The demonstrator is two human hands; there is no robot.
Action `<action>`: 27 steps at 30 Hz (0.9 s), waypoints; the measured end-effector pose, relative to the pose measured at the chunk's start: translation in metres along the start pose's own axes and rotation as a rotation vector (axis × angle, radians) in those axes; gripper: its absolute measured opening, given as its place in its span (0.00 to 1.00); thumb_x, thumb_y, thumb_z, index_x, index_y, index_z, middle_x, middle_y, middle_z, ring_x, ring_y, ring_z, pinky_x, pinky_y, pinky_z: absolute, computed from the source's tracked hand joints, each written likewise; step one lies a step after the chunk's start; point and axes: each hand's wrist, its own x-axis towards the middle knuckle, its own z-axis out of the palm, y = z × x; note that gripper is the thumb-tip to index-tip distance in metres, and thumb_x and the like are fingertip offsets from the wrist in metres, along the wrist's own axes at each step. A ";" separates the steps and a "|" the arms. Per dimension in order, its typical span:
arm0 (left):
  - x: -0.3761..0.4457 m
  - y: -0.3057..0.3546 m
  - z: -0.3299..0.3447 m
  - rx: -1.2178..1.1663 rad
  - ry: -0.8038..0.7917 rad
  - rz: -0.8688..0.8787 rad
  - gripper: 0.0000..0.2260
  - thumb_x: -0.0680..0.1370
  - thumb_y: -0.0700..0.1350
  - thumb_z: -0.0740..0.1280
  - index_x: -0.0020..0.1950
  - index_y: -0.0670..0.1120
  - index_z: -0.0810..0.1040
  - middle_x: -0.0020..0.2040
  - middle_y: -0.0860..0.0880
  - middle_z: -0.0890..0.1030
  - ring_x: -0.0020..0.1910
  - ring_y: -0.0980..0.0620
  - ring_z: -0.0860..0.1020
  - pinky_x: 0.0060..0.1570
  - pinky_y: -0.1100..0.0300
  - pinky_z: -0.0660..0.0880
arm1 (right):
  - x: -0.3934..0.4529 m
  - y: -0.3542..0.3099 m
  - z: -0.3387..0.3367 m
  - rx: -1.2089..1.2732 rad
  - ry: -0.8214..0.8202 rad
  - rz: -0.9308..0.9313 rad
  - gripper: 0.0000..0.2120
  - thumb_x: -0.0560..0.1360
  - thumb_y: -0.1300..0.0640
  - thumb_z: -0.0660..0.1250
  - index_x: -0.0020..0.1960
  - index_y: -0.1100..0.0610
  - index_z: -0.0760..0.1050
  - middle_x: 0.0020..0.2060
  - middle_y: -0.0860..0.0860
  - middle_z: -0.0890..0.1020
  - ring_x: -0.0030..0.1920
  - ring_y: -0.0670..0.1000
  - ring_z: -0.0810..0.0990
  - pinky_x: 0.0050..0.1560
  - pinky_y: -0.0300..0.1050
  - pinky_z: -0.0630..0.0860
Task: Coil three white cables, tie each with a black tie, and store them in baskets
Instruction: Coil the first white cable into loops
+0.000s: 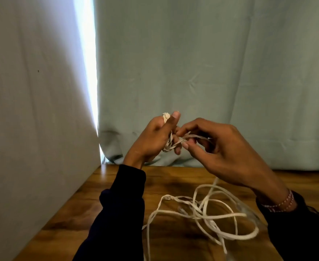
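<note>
Far left we note a pale grey cloth panel (32, 110), with 1 bright vertical strip of light (86, 63) between it and the green-grey curtain (211, 63) that fills the back. Below these runs the wooden table (75, 219), grain dark brown. Our left hand (153, 140) is raised above the table's far edge, dark sleeve (121, 204) down to the wrist; the white cable (207, 211) is wound in several turns around this hand, with wraps showing at the top beside the upright thumb and again at the lower edge of the palm. The fingers are curled and grip the wound turns. Just right of it, touching at the fingertips, our right hand (224, 149) pinches 1 strand of the same cable between thumb and forefinger, the strand running straight across from the left-hand coil. A beaded bracelet (281, 203) sits on the right wrist above a dark cuff. From under the right hand the cable drops to the table and lies there in a loose tangle of overlapping loops, centre to right, with 1 strand trailing off the near edge of view. We cannot tell how many cables make up the tangle.
</note>
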 end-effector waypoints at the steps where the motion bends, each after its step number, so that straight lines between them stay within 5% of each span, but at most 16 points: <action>1: 0.001 -0.001 0.001 -0.019 -0.034 -0.015 0.35 0.80 0.64 0.57 0.55 0.29 0.74 0.36 0.30 0.77 0.27 0.40 0.75 0.29 0.52 0.74 | 0.000 0.001 -0.003 0.010 0.003 -0.024 0.12 0.78 0.61 0.70 0.60 0.54 0.78 0.46 0.43 0.84 0.41 0.43 0.82 0.37 0.30 0.73; 3: 0.002 -0.001 0.005 -0.086 -0.124 -0.078 0.38 0.79 0.69 0.50 0.64 0.37 0.76 0.32 0.35 0.76 0.24 0.48 0.68 0.26 0.57 0.62 | 0.001 0.005 -0.007 -0.006 0.040 -0.055 0.13 0.78 0.62 0.70 0.62 0.56 0.76 0.47 0.43 0.83 0.45 0.40 0.82 0.41 0.27 0.73; 5: 0.002 0.001 0.009 -0.144 -0.245 -0.122 0.40 0.76 0.73 0.44 0.55 0.43 0.81 0.29 0.40 0.75 0.22 0.51 0.64 0.26 0.54 0.53 | 0.003 0.010 -0.007 -0.091 0.100 -0.092 0.13 0.78 0.60 0.70 0.62 0.56 0.75 0.48 0.45 0.83 0.47 0.41 0.82 0.43 0.26 0.74; 7: 0.003 0.000 0.010 -0.191 -0.346 -0.146 0.45 0.72 0.76 0.42 0.49 0.37 0.79 0.27 0.42 0.73 0.20 0.53 0.62 0.25 0.55 0.50 | 0.004 0.017 -0.008 -0.209 0.207 -0.135 0.13 0.76 0.56 0.73 0.59 0.57 0.77 0.47 0.48 0.84 0.44 0.43 0.82 0.43 0.24 0.73; 10: 0.003 0.001 0.010 -0.189 -0.406 -0.171 0.49 0.73 0.75 0.43 0.56 0.31 0.78 0.23 0.46 0.71 0.19 0.55 0.60 0.23 0.57 0.51 | 0.006 0.029 -0.012 -0.294 0.371 -0.154 0.15 0.72 0.52 0.77 0.52 0.60 0.81 0.43 0.52 0.84 0.40 0.45 0.80 0.42 0.29 0.76; 14: -0.003 0.010 0.018 -0.078 -0.340 -0.119 0.30 0.81 0.63 0.56 0.47 0.35 0.80 0.21 0.49 0.69 0.18 0.55 0.61 0.24 0.61 0.58 | 0.003 0.043 -0.007 -0.385 0.427 -0.262 0.07 0.75 0.59 0.75 0.51 0.61 0.84 0.44 0.55 0.85 0.43 0.51 0.83 0.46 0.39 0.79; 19: -0.004 0.007 0.015 -0.269 -0.405 -0.106 0.18 0.82 0.47 0.59 0.39 0.39 0.79 0.19 0.49 0.66 0.17 0.55 0.60 0.22 0.64 0.61 | 0.004 0.055 0.000 -0.517 0.391 -0.284 0.19 0.76 0.69 0.71 0.66 0.58 0.79 0.50 0.56 0.85 0.46 0.56 0.82 0.47 0.48 0.80; 24: 0.000 0.010 0.022 -0.545 -0.439 -0.064 0.23 0.83 0.49 0.57 0.58 0.29 0.78 0.18 0.51 0.64 0.17 0.59 0.59 0.21 0.68 0.61 | 0.006 0.057 0.018 -0.262 0.282 -0.071 0.29 0.74 0.75 0.66 0.71 0.56 0.75 0.44 0.52 0.80 0.41 0.49 0.80 0.47 0.38 0.79; 27: 0.004 0.008 0.021 -0.672 -0.415 -0.100 0.28 0.84 0.52 0.54 0.67 0.27 0.70 0.19 0.51 0.70 0.17 0.60 0.59 0.20 0.67 0.57 | 0.008 0.054 0.030 -0.175 0.224 0.048 0.18 0.77 0.72 0.63 0.66 0.64 0.76 0.38 0.47 0.76 0.36 0.50 0.80 0.41 0.23 0.71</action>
